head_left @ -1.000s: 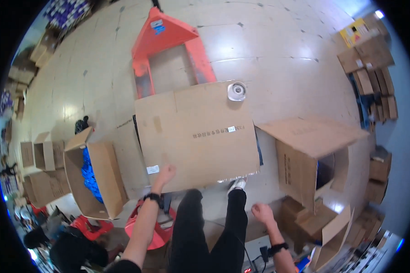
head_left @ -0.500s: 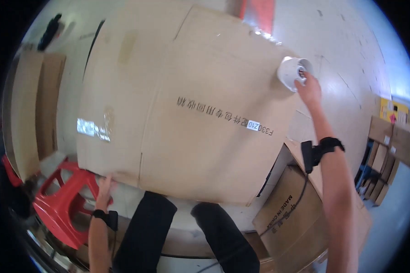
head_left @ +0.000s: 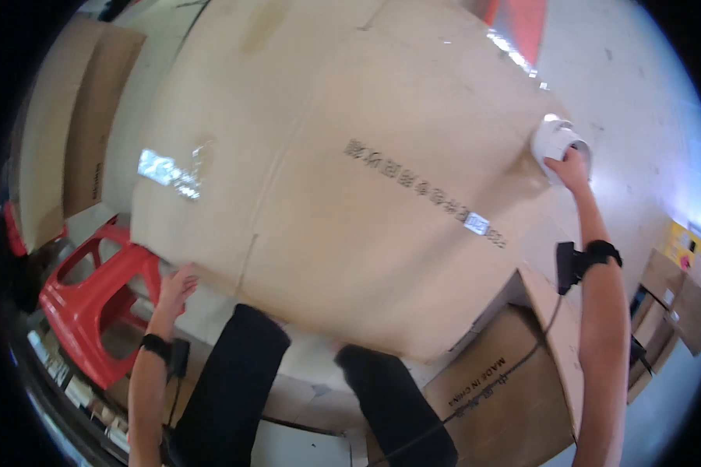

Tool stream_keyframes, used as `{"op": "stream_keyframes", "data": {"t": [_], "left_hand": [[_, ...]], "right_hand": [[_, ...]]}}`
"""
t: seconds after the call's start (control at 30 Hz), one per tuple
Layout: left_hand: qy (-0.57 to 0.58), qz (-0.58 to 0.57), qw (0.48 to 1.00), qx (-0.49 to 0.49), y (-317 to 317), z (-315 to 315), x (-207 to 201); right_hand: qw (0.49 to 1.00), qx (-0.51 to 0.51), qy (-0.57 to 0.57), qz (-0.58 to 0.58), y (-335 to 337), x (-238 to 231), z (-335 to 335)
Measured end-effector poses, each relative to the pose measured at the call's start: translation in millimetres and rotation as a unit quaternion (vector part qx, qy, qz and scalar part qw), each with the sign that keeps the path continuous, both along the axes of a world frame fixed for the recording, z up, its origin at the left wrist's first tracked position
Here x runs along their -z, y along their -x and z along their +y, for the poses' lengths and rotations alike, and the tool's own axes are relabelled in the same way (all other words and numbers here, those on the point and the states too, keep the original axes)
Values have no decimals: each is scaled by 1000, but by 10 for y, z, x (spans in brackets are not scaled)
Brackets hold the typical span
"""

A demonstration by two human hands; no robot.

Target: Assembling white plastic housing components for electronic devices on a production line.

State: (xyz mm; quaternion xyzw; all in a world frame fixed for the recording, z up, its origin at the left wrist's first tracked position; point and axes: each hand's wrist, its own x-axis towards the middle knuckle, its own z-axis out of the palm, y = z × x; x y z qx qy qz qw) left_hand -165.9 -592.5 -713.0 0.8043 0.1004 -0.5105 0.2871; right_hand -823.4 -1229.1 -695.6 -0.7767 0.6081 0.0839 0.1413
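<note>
A large flat sheet of brown cardboard [head_left: 350, 257] spreads out before my knees, with dark printing and shiny clear tape patches on it. Over its far right part, my right hand [head_left: 573, 170] is closed on a white roll [head_left: 551, 142], with some fingers at its hollow middle. The roll looks like wide tape, though its kind is not certain. Close to the cardboard's near left edge, my left hand [head_left: 178, 288] has its fingers loosely out and holds nothing I can see. Each wrist wears a black strap with a small black box.
A red plastic stool [head_left: 101, 300] stands left of my left hand. Folded cardboard [head_left: 82, 132] leans at the far left. An open brown carton [head_left: 498, 389] lies near right, with more boxes [head_left: 666, 311] farther right. A red object [head_left: 526, 27] sits beyond the sheet.
The view has shifted, so the sheet appears larger and turned. My left hand has come off the cardboard's near edge. The right hand still grips the white roll.
</note>
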Motion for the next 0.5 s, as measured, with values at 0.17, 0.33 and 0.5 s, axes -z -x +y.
{"op": "stream_keyframes", "data": {"t": [0.17,0.33,0.5], "left_hand": [[-57,-4,998,19,612,-400,201],[101,-96,987,-84,653,-389,-565],[185,15,981,-63,458,-886,-1287]], "right_hand": [[997,7,56,45,511,-80,-522],[985,149,63,66,133,242,80],[982,120,145,-16,164,-158,287]]}}
